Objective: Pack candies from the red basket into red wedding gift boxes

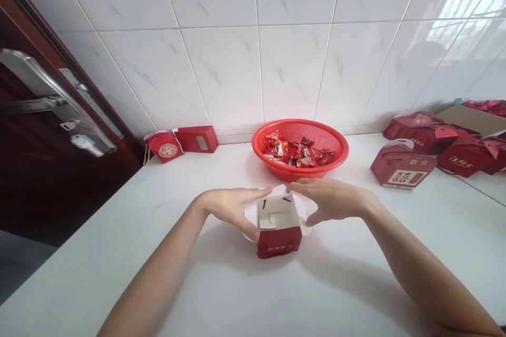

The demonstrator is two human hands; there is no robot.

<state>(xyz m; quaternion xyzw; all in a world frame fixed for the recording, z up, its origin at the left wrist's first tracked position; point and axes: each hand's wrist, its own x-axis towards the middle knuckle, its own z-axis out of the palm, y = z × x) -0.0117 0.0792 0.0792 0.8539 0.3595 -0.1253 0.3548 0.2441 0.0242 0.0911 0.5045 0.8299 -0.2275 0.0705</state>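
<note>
A small red paperboard candy box point(279, 242) stands on the white table in front of me, its top open and its white inside showing. White flaps stick out at its sides and back, and two dark slots show in the back panel. My left hand point(233, 210) grips the box's left side, with the thumb at the front left corner and the fingers at the back. On the other side my right hand point(332, 200) holds the right flap, thumb low and fingers at the back corner. The box's inside looks bare apart from its folded bottom panels.
Behind the box, a red plastic basket point(300, 174) holds wrapped candies point(296, 152). A folded gift box point(403, 168) stands right of it, with several more red boxes point(419, 131) beyond. At the back left are a round-topped red box point(165, 147) and a red carton point(195, 139).
</note>
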